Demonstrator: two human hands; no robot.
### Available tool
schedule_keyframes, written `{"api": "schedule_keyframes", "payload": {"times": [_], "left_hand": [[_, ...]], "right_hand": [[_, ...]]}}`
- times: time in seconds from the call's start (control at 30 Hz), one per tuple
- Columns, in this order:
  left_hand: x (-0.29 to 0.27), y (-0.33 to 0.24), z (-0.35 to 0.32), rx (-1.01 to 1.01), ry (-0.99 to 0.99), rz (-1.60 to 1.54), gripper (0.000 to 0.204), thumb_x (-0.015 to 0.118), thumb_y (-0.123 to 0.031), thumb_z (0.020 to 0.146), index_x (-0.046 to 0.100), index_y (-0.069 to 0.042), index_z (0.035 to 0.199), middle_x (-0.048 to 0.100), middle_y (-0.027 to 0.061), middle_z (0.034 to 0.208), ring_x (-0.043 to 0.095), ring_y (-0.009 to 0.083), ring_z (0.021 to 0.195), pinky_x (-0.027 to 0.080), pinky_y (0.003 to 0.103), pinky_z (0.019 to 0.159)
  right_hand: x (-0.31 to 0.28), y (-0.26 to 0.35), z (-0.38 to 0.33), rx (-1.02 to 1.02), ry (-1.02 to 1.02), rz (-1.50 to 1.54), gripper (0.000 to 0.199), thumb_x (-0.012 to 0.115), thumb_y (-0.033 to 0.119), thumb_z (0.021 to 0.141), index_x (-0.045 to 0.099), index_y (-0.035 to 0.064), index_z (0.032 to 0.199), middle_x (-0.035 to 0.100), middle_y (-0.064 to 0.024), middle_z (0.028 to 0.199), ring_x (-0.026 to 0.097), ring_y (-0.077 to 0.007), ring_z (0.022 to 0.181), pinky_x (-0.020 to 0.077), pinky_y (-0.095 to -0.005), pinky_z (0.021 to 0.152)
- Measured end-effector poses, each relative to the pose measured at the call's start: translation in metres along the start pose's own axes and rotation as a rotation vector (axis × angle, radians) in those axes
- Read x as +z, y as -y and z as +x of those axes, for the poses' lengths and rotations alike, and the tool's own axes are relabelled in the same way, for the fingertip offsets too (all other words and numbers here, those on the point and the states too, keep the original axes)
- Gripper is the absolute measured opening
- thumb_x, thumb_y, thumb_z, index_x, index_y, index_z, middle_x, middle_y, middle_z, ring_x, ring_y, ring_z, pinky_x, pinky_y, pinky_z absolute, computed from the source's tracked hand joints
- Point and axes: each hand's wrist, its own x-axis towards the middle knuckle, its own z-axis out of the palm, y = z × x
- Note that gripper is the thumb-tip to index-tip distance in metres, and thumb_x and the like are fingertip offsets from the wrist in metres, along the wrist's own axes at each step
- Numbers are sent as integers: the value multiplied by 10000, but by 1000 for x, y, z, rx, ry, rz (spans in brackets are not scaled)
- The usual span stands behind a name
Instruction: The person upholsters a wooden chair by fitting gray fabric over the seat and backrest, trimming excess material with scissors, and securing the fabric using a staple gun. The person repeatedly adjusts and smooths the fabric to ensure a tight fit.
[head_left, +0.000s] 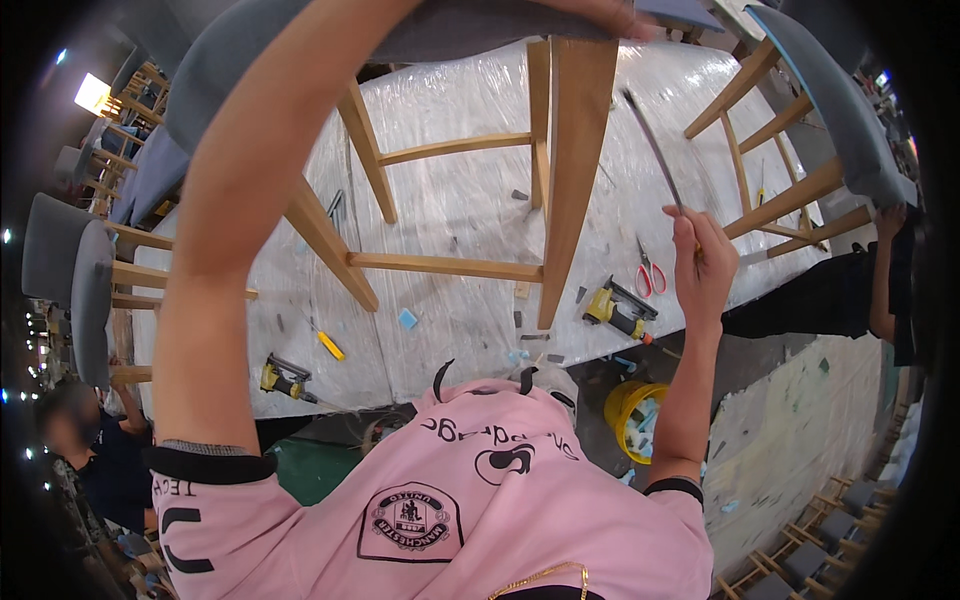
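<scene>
Left hand [605, 14] at chair [580, 150] seat, grip unclear; right hand [706, 265], right of chair, clasps thin dark rod [657, 150].

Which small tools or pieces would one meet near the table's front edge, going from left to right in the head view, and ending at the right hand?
First staple gun → yellow screwdriver → light-blue piece → second staple gun → right hand

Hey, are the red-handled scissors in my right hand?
No, the scissors lie on the table, apart from the right hand.
</scene>
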Motion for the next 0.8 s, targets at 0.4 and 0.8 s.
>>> {"api": "schedule_keyframes", "payload": {"times": [0.4,0.8], "left_hand": [[12,18,-1,-308,-9,54,767,517,-689,941,629,-31,1319,703,258,1194,681,414,1104,519,473,989],[18,23,-10,-131,-57,13,884,726,-638,762,582,-11,1368,637,239,1317,622,384,1212,488,465,1028]], "right_hand": [[3,-4,80,-254,-63,-230,242,669,277,1007,749,52,969,689,-94,769,639,-261,610,470,-345,562],[-7,0,102,-220,-93,-443,453,646,375,1014,561,33,730,513,-112,617,515,-298,519,374,-409,511]]}}
